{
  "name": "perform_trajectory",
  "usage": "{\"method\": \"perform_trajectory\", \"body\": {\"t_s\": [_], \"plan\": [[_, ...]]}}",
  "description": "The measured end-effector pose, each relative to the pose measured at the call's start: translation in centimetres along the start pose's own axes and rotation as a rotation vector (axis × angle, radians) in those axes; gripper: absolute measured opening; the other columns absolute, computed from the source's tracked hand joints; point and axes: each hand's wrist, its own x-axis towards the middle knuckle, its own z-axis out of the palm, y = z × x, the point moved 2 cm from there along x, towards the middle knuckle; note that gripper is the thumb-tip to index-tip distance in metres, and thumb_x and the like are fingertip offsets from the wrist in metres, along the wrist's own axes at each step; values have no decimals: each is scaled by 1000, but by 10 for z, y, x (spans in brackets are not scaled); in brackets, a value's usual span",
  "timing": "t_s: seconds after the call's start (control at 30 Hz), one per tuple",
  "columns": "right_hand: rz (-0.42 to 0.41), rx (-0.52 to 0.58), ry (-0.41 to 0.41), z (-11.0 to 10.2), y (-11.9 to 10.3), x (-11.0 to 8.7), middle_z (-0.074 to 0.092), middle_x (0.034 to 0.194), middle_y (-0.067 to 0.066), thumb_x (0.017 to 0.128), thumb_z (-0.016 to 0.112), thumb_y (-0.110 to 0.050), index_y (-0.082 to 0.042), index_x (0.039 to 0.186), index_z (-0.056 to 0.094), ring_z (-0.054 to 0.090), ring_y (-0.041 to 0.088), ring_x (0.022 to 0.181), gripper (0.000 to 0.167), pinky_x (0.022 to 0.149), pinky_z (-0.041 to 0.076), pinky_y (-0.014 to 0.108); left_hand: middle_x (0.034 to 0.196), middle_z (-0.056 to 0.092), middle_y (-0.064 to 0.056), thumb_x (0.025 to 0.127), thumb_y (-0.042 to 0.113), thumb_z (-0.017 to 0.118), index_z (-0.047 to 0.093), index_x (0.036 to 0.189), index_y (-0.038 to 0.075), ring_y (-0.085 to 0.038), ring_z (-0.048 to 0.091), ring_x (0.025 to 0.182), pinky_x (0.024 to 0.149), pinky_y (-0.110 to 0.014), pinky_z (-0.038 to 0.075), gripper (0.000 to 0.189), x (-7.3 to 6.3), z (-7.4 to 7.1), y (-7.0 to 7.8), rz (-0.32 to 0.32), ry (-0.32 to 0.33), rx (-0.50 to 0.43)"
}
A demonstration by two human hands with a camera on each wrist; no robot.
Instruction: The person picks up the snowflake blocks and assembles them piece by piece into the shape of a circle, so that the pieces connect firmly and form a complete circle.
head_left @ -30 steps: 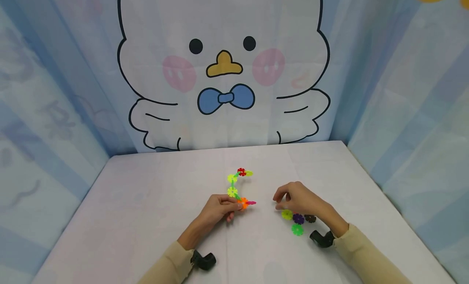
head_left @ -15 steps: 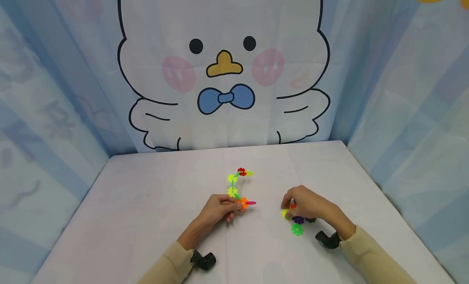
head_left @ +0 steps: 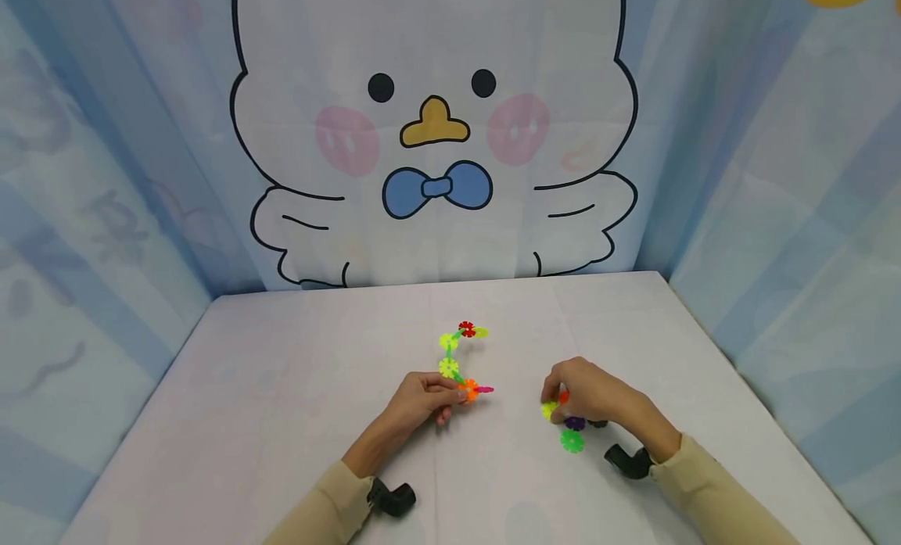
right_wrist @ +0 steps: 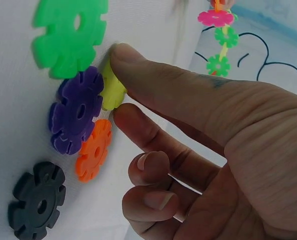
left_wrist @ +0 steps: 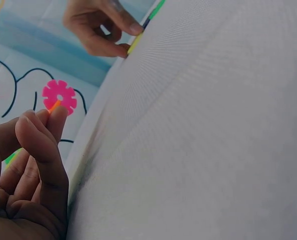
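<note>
- Hands at work are seen above a white-covered table (head_left: pixel 281 420), closed in by a backdrop (head_left: pixel 436 248) printed with a bow-tied cartoon bird and by pale-blue side curtains (head_left: pixel 795 240).
- Around the right hand (head_left: pixel 590 392), four loose discs are scattered: a green disc (right_wrist: pixel 71 37), a purple disc (right_wrist: pixel 66 115), an orange disc (right_wrist: pixel 90 157) and a dark disc (right_wrist: pixel 28 200). In the head view, all but the green one are partly blocked by that hand.
- A yellow disc (right_wrist: pixel 112 89) is pinched at its edges between the right thumb and forefinger, at the table surface, just beside the purple and orange ones.
- Left of this group, a chain (head_left: pixel 448 367) of linked discs is held near its close end by the left hand (head_left: pixel 418 400), its orange link (head_left: pixel 471 389) gripped between thumb and fingers and partly covered.
- The chain's long axis is run away from the person toward the backdrop, curved like a C with its opening to the right; a pink end link (head_left: pixel 484 389) is pointed toward the right hand.
- Flower shapes are shared by the discs, smooth and plastic-looking, with notched rims and round centre holes.
- Beige sleeves (head_left: pixel 327 502) are worn, with a black device (head_left: pixel 396 500) mounted at each cuff.
</note>
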Motion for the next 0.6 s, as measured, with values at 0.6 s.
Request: {"method": "perform_trajectory", "body": {"t_s": [0.6], "plan": [[-84,29,-51,-4,0,4,69,90,-5,79,92,-8,-16,90,76,60,13,87,21,81,57,29,92,82,-11,95,15,80,73,114,-4,-7,55,56,56,-19,49,27,-1,0,1,-15,5,8]]}}
